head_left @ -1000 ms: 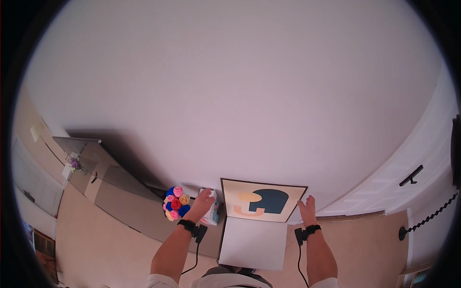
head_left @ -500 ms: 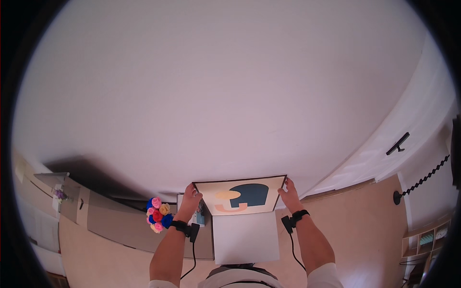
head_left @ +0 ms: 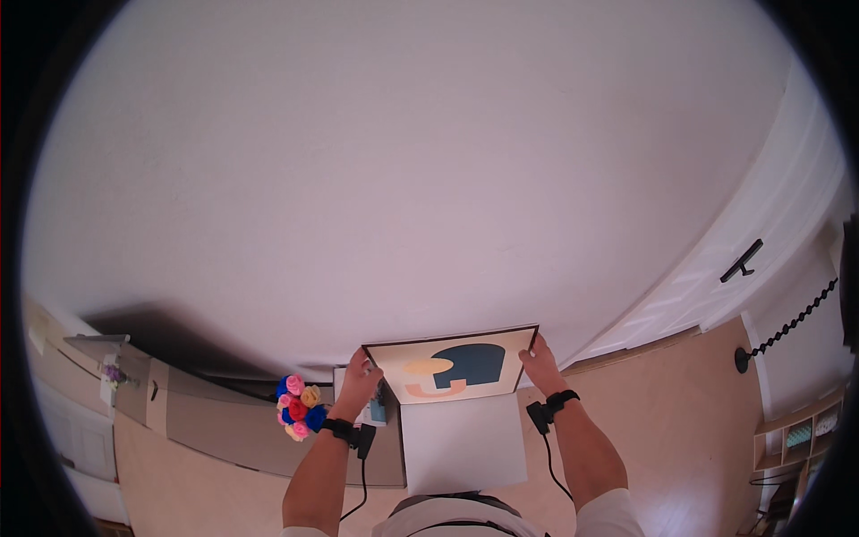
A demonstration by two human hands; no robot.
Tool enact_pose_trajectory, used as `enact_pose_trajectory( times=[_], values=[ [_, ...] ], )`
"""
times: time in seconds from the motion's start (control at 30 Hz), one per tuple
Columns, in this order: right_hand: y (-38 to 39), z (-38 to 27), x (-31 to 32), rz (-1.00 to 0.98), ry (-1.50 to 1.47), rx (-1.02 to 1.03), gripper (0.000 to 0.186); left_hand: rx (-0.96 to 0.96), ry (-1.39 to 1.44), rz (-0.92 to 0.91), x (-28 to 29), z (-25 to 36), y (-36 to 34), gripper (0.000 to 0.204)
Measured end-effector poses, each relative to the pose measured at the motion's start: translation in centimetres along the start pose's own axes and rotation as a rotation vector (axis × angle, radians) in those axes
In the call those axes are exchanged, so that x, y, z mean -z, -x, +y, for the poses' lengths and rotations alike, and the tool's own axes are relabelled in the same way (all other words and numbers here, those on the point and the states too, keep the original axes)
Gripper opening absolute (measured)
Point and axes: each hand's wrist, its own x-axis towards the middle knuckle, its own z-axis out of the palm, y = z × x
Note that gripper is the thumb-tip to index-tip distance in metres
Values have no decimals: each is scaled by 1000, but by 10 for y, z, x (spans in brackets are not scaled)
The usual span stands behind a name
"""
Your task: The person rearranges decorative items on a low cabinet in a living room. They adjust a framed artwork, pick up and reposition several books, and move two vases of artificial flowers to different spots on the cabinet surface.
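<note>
A framed picture (head_left: 458,365) with a thin dark frame is held up against or close to the white wall; whether it touches the wall I cannot tell. Dark blue, yellow and peach shapes show on its cream ground. My left hand (head_left: 360,385) is closed on its left edge, thumb toward the front. On the opposite edge my right hand (head_left: 540,365) grips the frame the same way. Fingers behind the frame are partly hidden. Just below the picture is a flat white surface (head_left: 463,447), close in front of my body.
Left of my left forearm stands a bunch of colourful roses (head_left: 298,409) by a long grey-brown cabinet (head_left: 215,425). The white wall (head_left: 429,179) fills the far side. At the right are a black door handle (head_left: 742,260), a black beaded stand (head_left: 792,327) and a wooden shelf (head_left: 768,452).
The view has turned slightly, so the surroundings sit a little differently. Both hands keep their hold on the framed picture, which has hardly moved against the wall.
</note>
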Motion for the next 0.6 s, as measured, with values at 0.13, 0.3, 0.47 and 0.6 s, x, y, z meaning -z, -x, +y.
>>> enact_pose_trajectory(
  times=[0.13, 0.3, 0.47, 0.6],
  values=[
    [-1, -3, 0, -27, -16, -23, 49, -81, 53, 7, 2, -22, -6, 64],
    [0, 0, -2, 5, -30, 34, 54, -128, -34, 28, 6, -43, -11, 70],
    [2, 1, -3, 0, 2, 15, 58, -65, 69, -22, 4, -37, -7, 71],
    [4, -1, -1, 29, 5, 19, 60, -87, 30, -46, 6, -42, -13, 71]
  ],
)
